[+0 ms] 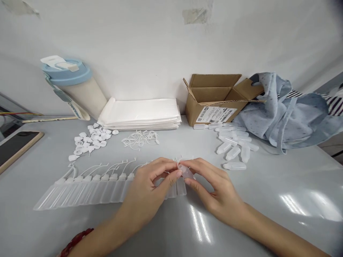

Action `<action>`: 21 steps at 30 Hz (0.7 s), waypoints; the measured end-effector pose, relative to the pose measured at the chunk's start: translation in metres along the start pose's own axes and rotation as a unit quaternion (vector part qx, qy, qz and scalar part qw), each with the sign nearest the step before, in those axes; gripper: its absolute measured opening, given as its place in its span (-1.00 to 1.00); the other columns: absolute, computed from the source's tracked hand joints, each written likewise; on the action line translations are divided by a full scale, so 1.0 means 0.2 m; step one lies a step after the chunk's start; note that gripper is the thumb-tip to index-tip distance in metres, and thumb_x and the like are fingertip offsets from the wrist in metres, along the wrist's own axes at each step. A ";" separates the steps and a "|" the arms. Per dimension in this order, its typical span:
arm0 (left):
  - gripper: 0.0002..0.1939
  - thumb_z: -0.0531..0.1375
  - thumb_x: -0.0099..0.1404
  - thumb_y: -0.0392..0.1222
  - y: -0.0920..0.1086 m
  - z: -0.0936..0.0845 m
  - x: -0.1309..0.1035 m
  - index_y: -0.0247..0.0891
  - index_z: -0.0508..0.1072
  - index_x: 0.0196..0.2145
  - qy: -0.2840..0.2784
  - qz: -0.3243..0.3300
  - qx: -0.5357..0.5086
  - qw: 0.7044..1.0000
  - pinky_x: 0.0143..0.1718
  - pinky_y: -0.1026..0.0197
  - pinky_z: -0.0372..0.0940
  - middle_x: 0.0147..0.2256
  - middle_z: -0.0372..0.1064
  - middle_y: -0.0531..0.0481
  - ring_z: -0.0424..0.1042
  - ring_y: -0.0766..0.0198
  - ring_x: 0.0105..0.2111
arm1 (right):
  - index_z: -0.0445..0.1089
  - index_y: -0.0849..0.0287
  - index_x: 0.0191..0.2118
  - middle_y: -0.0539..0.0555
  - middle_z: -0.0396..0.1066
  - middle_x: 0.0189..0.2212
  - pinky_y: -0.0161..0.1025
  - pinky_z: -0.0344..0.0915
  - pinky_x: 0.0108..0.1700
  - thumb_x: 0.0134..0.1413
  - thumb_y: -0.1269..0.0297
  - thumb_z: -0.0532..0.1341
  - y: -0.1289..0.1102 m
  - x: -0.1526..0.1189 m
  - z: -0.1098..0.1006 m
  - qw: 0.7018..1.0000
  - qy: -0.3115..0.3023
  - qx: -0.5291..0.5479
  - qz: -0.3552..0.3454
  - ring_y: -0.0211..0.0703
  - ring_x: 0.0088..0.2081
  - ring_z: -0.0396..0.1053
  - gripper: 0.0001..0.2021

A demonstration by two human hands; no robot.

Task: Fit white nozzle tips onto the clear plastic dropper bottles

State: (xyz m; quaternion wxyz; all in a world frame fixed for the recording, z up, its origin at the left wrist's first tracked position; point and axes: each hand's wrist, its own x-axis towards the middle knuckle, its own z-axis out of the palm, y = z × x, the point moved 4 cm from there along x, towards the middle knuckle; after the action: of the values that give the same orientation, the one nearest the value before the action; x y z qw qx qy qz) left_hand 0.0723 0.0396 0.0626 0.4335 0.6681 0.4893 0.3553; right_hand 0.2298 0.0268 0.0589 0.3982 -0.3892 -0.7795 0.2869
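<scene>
Between my fingers is a small translucent squeeze bottle [187,172], tilted with its neck toward my left hand. My right hand [214,184] pinches the bottle's body. At the neck, the thumb and forefinger of my left hand [152,182] close on a thin white plastic strap [178,163] that curves there; how far it sits around the neck is hidden. A row of similar bottles [88,191], with straps on their necks, lies side by side under and left of my left hand. Loose straps [140,139] and a heap of white caps [92,139] lie behind the row.
Several loose bottles [233,152] lie in front of an open cardboard box [214,112] at right. Blue fabric [278,110] is bunched beside it. White padded envelopes [142,112] are stacked at the back. A blue-lidded tumbler [81,94] and a phone [17,148] are at left.
</scene>
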 end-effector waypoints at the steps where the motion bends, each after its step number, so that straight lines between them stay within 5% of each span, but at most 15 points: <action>1: -0.85 0.15 0.33 -0.19 0.00 0.00 -0.01 -0.12 0.54 -0.28 0.012 0.016 0.022 1.000 -0.45 0.36 0.37 -0.28 0.47 0.06 0.47 0.31 -0.33 | 0.29 0.10 0.08 0.10 0.44 -0.16 -0.20 0.42 -0.16 0.19 0.51 0.12 0.00 0.00 0.00 1.000 0.007 -0.002 0.001 -0.17 -0.17 0.40 -0.64; 4: -0.85 0.15 0.32 -0.27 0.00 0.00 -0.04 -0.18 0.49 -0.18 0.066 0.103 0.106 0.987 -0.38 0.34 0.42 -0.17 0.45 0.01 0.47 0.33 -0.35 | 0.29 0.09 0.10 0.10 0.45 -0.14 -0.19 0.43 -0.17 0.20 0.48 0.14 0.02 0.00 -0.02 0.999 0.035 -0.005 0.019 -0.17 -0.19 0.41 -0.64; 9: -0.71 0.14 0.30 -0.43 0.05 0.02 -0.11 -0.32 0.36 -0.02 0.125 0.296 0.227 0.919 -0.08 0.17 0.38 -0.10 0.37 -0.15 0.41 0.18 -0.10 | 0.32 0.08 0.05 0.11 0.45 -0.07 -0.16 0.48 -0.18 0.20 0.37 0.17 0.05 -0.01 -0.03 0.991 0.068 0.050 0.106 -0.12 -0.16 0.48 -0.70; 14: -0.62 0.18 0.28 -0.41 0.07 0.06 -0.09 -0.37 0.28 0.05 0.097 0.341 0.288 0.890 -0.04 0.04 0.36 -0.07 0.37 -0.22 0.35 0.06 -0.02 | 0.34 0.10 -0.01 0.13 0.47 -0.09 -0.29 0.46 -0.46 0.17 0.22 0.20 0.06 -0.01 -0.03 0.967 0.062 0.101 0.225 -0.11 -0.27 0.53 -0.73; 21: -0.53 0.20 0.28 -0.35 0.04 0.09 -0.09 -0.46 0.23 0.13 0.076 0.373 0.323 0.867 0.03 0.03 0.32 0.02 0.38 -0.28 0.29 0.00 0.10 | 0.36 0.12 -0.10 0.11 0.48 -0.22 -0.30 0.36 -0.48 0.13 0.20 0.20 0.03 -0.01 -0.03 0.950 0.056 0.136 0.277 -0.16 -0.36 0.50 -0.77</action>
State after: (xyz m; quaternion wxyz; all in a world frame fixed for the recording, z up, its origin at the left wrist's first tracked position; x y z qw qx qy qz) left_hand 0.0872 0.0167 0.0631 -0.0098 0.8742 0.3230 0.3624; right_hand 0.2369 0.0297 0.0567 0.3952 -0.5469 -0.5713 0.4673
